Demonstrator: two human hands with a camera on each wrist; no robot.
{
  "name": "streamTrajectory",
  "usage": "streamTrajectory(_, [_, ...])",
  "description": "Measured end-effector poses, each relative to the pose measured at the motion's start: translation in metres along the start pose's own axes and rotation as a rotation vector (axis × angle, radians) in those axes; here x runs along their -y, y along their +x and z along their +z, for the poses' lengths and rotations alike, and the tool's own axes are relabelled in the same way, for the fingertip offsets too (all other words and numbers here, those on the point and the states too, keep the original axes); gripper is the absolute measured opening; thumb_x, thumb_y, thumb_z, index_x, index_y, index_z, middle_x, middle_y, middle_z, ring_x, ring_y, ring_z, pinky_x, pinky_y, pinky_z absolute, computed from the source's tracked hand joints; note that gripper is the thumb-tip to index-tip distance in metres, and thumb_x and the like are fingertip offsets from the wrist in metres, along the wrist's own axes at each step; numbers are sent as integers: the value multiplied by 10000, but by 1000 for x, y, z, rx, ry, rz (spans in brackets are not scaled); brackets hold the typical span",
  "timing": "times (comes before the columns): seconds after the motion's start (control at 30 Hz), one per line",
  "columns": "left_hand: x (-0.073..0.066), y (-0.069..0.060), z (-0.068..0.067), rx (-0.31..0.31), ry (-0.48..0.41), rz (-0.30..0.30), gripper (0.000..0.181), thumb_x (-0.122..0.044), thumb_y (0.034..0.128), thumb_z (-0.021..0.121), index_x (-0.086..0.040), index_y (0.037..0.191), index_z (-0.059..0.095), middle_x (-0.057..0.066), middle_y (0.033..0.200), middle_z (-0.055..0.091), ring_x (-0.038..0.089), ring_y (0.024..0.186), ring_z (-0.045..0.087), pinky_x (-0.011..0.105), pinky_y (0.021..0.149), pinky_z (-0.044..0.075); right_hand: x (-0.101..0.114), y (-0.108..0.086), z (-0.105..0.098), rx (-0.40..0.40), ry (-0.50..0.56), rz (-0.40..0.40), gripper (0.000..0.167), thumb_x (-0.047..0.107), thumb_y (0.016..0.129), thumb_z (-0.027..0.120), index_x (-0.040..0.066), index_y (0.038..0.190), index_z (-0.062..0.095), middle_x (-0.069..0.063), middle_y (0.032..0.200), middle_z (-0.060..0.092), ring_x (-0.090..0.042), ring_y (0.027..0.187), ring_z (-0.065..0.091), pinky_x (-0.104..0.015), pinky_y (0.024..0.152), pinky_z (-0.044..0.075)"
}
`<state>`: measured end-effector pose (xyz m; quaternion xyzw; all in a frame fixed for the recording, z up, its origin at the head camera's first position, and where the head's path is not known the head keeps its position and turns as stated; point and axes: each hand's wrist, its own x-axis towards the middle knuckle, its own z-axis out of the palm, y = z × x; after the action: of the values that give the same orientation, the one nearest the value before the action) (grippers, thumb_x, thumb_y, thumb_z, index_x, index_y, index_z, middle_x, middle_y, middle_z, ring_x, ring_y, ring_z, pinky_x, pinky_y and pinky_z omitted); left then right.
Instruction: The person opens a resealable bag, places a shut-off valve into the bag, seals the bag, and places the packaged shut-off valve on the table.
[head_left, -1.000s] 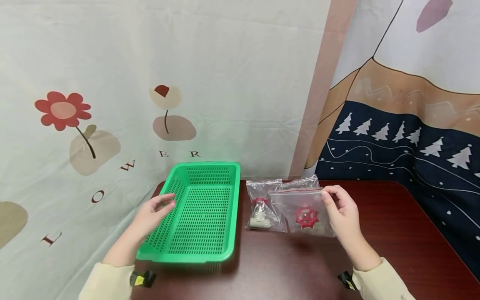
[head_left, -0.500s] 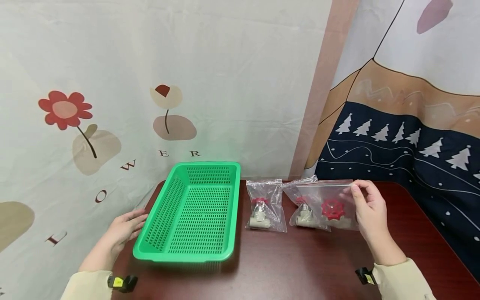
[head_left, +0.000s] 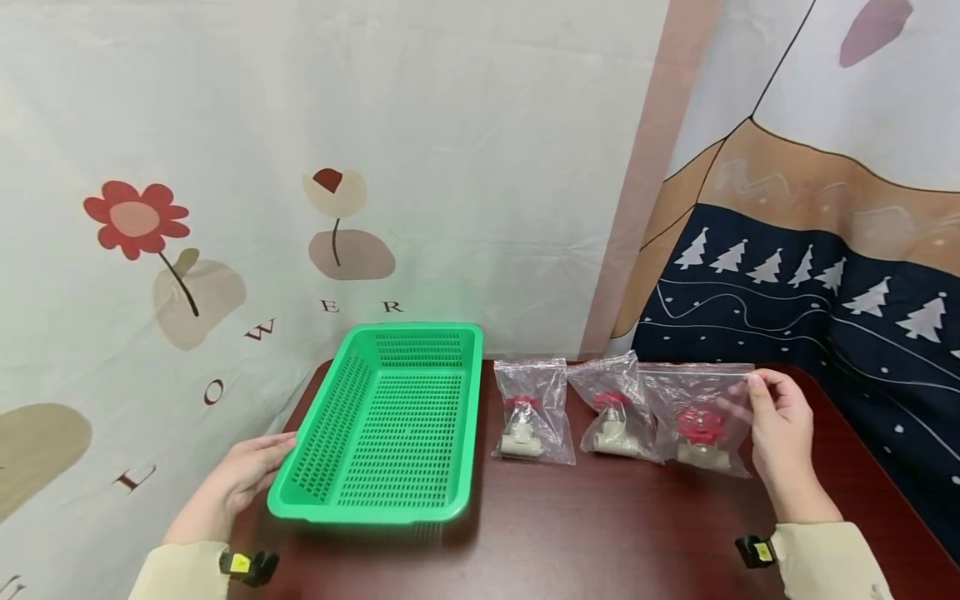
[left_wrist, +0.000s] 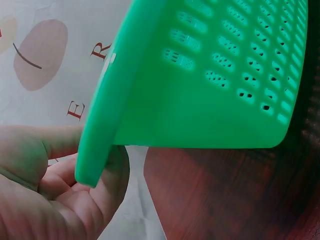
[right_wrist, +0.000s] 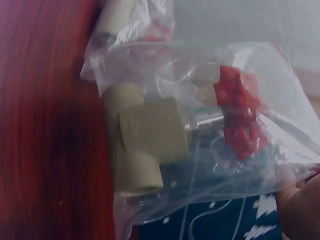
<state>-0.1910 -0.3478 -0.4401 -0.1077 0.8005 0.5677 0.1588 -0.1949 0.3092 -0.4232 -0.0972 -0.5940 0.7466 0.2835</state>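
On the right of the head view, my right hand (head_left: 782,427) pinches the top corner of a clear zip bag (head_left: 693,392). Inside it is a beige valve with a red handwheel (head_left: 701,423); the right wrist view shows its pipe body (right_wrist: 150,132) close up. Two similar bagged valves stand in a row to its left, a middle bag (head_left: 617,412) and a left bag (head_left: 532,412). My left hand (head_left: 243,475) holds the left rim of a green plastic basket (head_left: 476,400). In the left wrist view the thumb and fingers lie around the basket's rim (left_wrist: 97,135).
A dark red wooden table (head_left: 570,533) carries everything. Behind it hangs a pale printed cloth (head_left: 487,167), and a dark blue tree-patterned cloth (head_left: 757,308) runs along the right side. The basket has perforated walls and floor with nothing in it.
My right hand has moved right with its bag, setting it beside the middle bag and uncovering that one. My left hand has gone from above the basket to its left rim.
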Motion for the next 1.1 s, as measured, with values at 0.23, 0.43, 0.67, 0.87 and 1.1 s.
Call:
streamTrajectory(0.23, [1, 0, 2, -15, -5, -8, 652, -295, 987, 489, 117, 1430, 246, 47, 1244, 583, -37, 947, 592, 255, 843, 537, -10, 21, -24, -70, 48, 123, 107, 176, 900, 592, 88, 962, 581, -18, 831, 533, -75, 660, 596, -215, 539, 550])
streamTrajectory(0.43, [3, 0, 3, -19, -7, -16, 655, -306, 985, 493, 107, 1433, 252, 61, 1274, 566, -64, 926, 581, 257, 849, 536, -13, 41, -33, -177, 38, 214, 113, 229, 899, 579, 133, 957, 570, 11, 893, 473, -54, 707, 524, -195, 489, 532])
streamTrajectory(0.67, [3, 1, 3, -28, -12, -7, 659, -310, 984, 491, 111, 1432, 253, 29, 1228, 593, -49, 934, 594, 251, 837, 539, -21, 63, -29, -183, 79, 282, 92, 205, 935, 535, 113, 940, 526, -12, 806, 497, -77, 645, 585, -225, 492, 544])
streamTrajectory(0.87, [4, 2, 4, -32, -44, -13, 646, -287, 986, 493, 116, 1430, 251, -7, 1161, 624, -23, 925, 614, 252, 822, 544, -30, 76, -22, -207, -11, 344, 86, 176, 985, 459, 147, 910, 491, 20, 780, 502, -34, 608, 579, -200, 468, 528])
streamTrajectory(1.1, [3, 2, 5, -43, -44, -18, 648, -299, 985, 494, 108, 1431, 260, 25, 1201, 612, -13, 944, 612, 266, 832, 544, -43, 79, -28, -203, -307, 356, 106, 219, 1007, 398, 197, 926, 464, 114, 702, 510, 50, 543, 535, -119, 478, 459])
